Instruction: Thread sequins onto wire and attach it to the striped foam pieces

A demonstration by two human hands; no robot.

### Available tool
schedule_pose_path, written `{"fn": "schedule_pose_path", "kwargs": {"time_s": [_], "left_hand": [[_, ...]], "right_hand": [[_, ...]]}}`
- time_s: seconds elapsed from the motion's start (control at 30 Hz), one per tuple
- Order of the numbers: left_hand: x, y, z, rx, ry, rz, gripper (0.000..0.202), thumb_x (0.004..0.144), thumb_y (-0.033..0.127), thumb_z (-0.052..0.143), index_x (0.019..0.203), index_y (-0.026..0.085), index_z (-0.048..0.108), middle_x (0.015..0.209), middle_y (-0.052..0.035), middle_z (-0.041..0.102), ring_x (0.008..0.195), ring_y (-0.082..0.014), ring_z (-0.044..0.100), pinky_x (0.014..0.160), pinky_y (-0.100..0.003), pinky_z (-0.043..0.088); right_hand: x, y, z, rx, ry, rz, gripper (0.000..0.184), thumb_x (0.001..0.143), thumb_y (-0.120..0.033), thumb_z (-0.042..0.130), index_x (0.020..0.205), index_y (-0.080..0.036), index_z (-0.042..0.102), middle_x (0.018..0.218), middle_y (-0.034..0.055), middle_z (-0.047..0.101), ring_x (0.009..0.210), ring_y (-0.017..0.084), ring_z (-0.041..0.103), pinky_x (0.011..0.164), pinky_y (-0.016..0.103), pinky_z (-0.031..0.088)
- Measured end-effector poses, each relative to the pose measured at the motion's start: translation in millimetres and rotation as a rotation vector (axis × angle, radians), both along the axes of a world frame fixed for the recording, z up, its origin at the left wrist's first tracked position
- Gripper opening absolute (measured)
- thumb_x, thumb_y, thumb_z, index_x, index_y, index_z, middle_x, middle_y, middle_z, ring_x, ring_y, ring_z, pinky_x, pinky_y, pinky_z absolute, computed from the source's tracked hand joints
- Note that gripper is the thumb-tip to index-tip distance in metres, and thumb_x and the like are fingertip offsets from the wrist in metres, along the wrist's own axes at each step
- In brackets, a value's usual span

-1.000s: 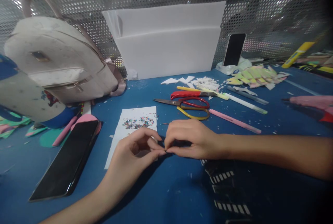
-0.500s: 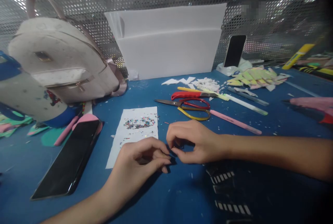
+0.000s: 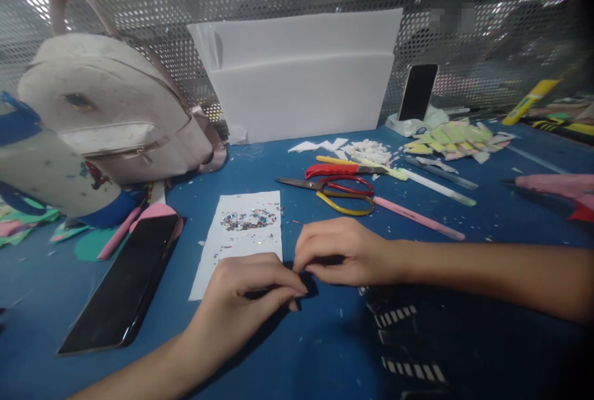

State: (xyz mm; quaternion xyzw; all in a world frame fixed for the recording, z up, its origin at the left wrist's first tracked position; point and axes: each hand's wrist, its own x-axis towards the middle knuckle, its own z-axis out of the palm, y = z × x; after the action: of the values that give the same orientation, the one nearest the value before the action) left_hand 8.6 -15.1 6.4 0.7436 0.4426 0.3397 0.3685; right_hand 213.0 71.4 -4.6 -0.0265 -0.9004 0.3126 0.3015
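Observation:
My left hand [image 3: 253,288] rests low over the blue table, its thumb and fingers pinched together at the lower right corner of a white paper sheet [image 3: 206,273]. Small shiny multicoloured sequins [image 3: 250,219] lie scattered on that sheet. Fingertip to fingertip with it, my right hand [image 3: 341,251] has its fingers curled toward the thumb. Whatever is between either hand's fingers is too small or hidden to make out. Just beyond my right hand lie scissors [image 3: 325,186] with red and yellow handles and a pink pen [image 3: 417,217].
A black phone [image 3: 123,282] lies at left, beside a mug [image 3: 55,165] and a pale backpack [image 3: 116,103]. White boards [image 3: 306,90] stand behind. To the right are a pink glue gun [image 3: 557,186] and foam scraps [image 3: 459,139]; black-and-white striped pieces [image 3: 396,315] lie in front.
My right fingers have closed down and shifted slightly left toward my left fingertips. My left thumb and fingers have drawn closer together. The things on the table stay put.

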Motion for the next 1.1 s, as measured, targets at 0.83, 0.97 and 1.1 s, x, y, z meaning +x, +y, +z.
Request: {"fn": "schedule_pose_path", "kwargs": {"time_s": [0.83,0.97,1.1], "left_hand": [[-37,27,18.7,0.319,0.143,0.099,0.013,0.084,0.015,0.066,0.081,0.024,0.074,0.074,-0.0008,0.072,0.068,-0.0156,0.067,0.064,-0.025,0.05],[-57,44,22.6,0.266,0.049,0.426,0.004,0.083,0.024,0.069,0.086,0.023,0.072,0.079,-0.0012,0.072,0.07,-0.0157,0.067,0.069,-0.025,0.053],[-81,62,21.1,0.22,0.175,0.453,0.012,0.081,0.032,0.071,0.088,0.021,0.072,0.087,-0.002,0.074,0.081,-0.0166,0.067,0.078,-0.022,0.051]], "right_hand": [[0,1,1.6,-0.157,0.019,-0.149,0.003,0.088,-0.015,0.062,0.087,-0.014,0.065,0.08,0.002,0.062,0.064,0.008,0.052,0.053,0.019,0.042],[-1,1,0.9,-0.2,0.011,-0.199,0.002,0.087,-0.015,0.063,0.085,-0.015,0.063,0.08,0.0003,0.061,0.062,0.007,0.05,0.052,0.019,0.039],[-1,1,1.7,-0.208,-0.001,-0.204,0.002,0.087,-0.015,0.063,0.084,-0.015,0.063,0.08,0.0002,0.061,0.063,0.007,0.05,0.053,0.019,0.039]]}}
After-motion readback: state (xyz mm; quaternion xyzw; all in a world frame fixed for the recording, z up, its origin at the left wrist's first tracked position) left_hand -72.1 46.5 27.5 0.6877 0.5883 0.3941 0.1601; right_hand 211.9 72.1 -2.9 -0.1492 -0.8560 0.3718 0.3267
